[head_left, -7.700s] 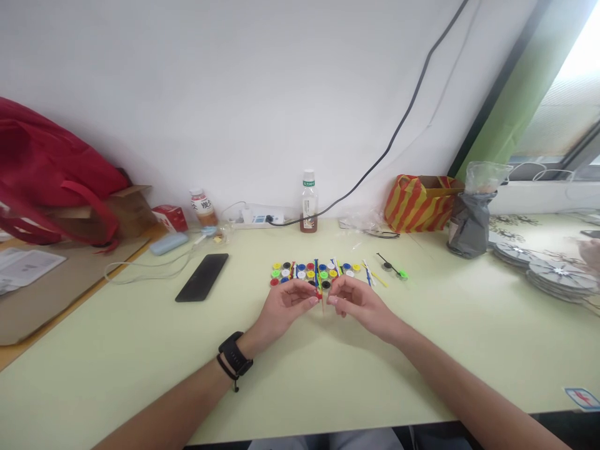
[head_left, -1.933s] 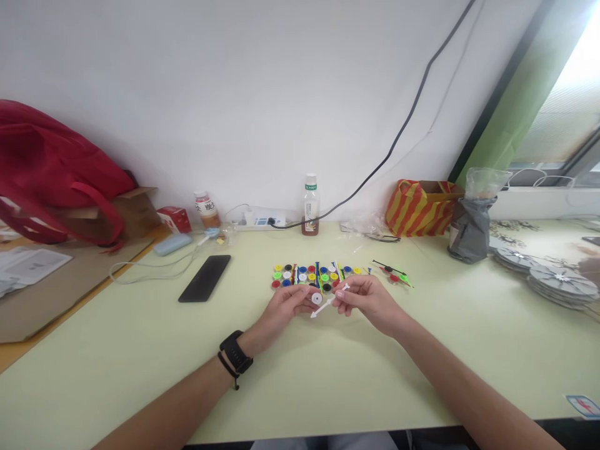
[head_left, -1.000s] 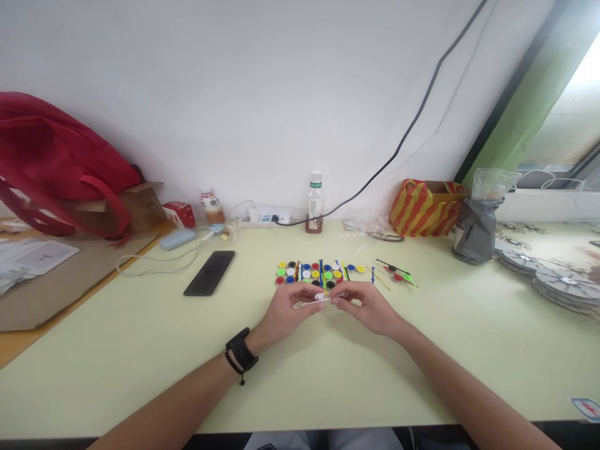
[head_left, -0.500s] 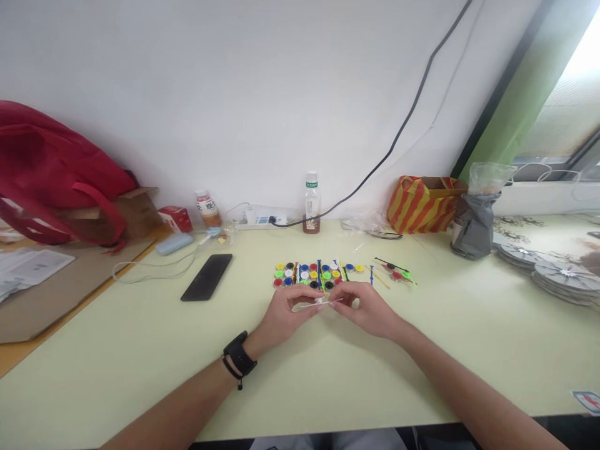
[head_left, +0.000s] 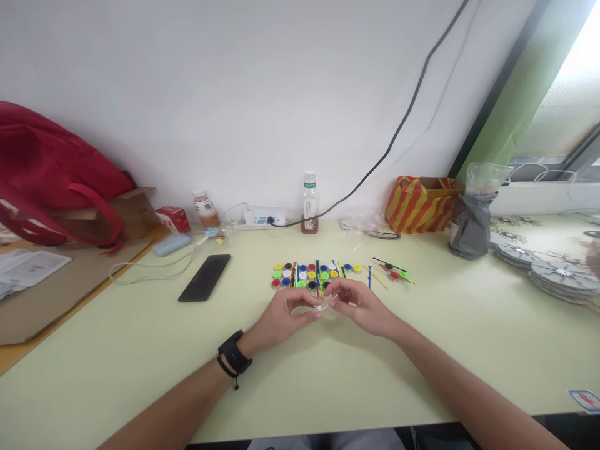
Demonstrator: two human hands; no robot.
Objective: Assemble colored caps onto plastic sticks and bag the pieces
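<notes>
Over the middle of the table, my left hand (head_left: 284,315) pinches a thin white plastic strip (head_left: 325,307) between thumb and fingers, near a small white part on it. My right hand (head_left: 363,307) grips the strip's other end, and the strip looks bent upward there. Just beyond my hands lie rows of small coloured round discs (head_left: 312,275), partly hidden by my fingers. Coloured thin strips lie among them, and a blue strip (head_left: 370,276) sits to their right. Farther right is a small group of red, black and green pieces (head_left: 394,274).
A black phone (head_left: 205,278) lies to the left. A drink bottle (head_left: 310,206) stands by the wall, with a striped bag (head_left: 422,205) and a grey bag (head_left: 470,225) at the right. Stacked grey discs (head_left: 562,281) lie at far right, near part of another person's hand.
The white strip was nearly straight and now curves up at its right end. My right hand has tilted slightly; both hands stay close together.
</notes>
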